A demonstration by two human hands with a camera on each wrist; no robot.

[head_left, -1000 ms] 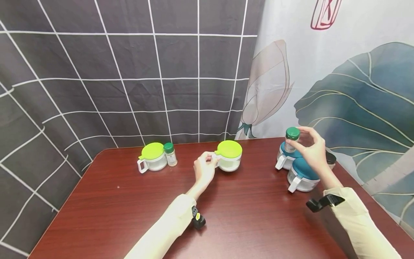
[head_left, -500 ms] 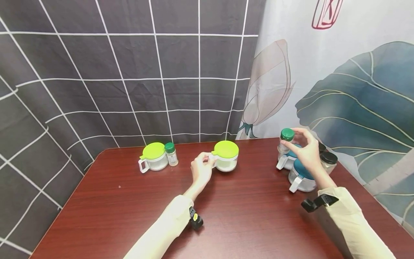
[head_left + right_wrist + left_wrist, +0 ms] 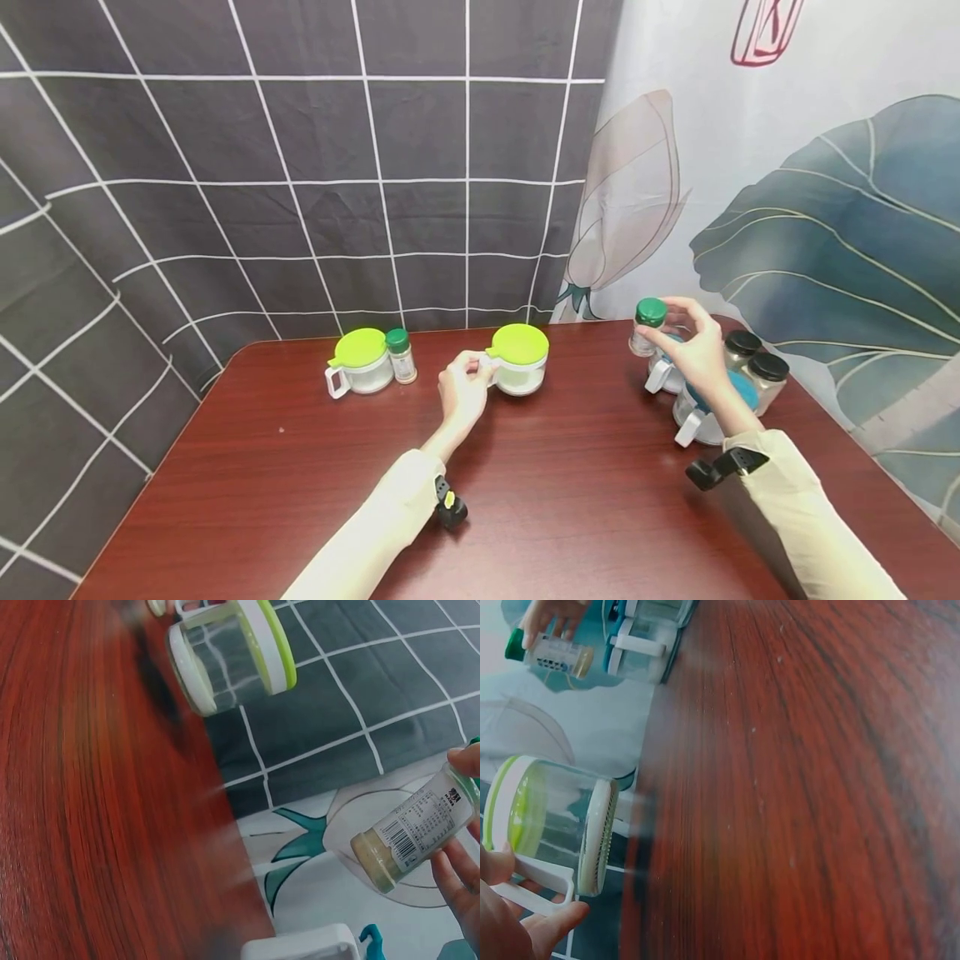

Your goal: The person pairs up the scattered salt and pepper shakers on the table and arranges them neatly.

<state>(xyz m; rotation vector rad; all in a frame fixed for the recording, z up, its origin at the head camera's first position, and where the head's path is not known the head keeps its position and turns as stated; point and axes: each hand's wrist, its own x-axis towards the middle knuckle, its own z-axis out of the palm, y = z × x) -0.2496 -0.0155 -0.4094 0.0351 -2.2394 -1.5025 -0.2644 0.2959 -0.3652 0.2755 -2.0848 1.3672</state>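
By its white handle, my left hand (image 3: 462,393) grips a clear seasoning jar (image 3: 521,379) with a lime-green lid, near the back of the table. The left wrist view shows thumb and fingers about the handle, with the jar (image 3: 562,817) on its right. My right hand (image 3: 697,354) pinches a small spice bottle (image 3: 642,340) with a green cap, raised at the right rear. Pale contents lie at the bottom of this bottle (image 3: 420,825) in the right wrist view, and a printed label faces the camera.
Blue-lidded jars with white handles (image 3: 686,429) stand below my right hand, partly hidden by it. Beside them are two black-lidded jars (image 3: 767,379). Back left, another lime-lidded jar (image 3: 371,377) stands next to a green-capped bottle (image 3: 403,367). A gridded curtain (image 3: 315,217) hangs behind.
My right hand has carried the spice bottle leftward, off from over the blue-lidded jars, exposing the black-lidded ones. My left hand and the lime-lidded jar have shifted slightly left.
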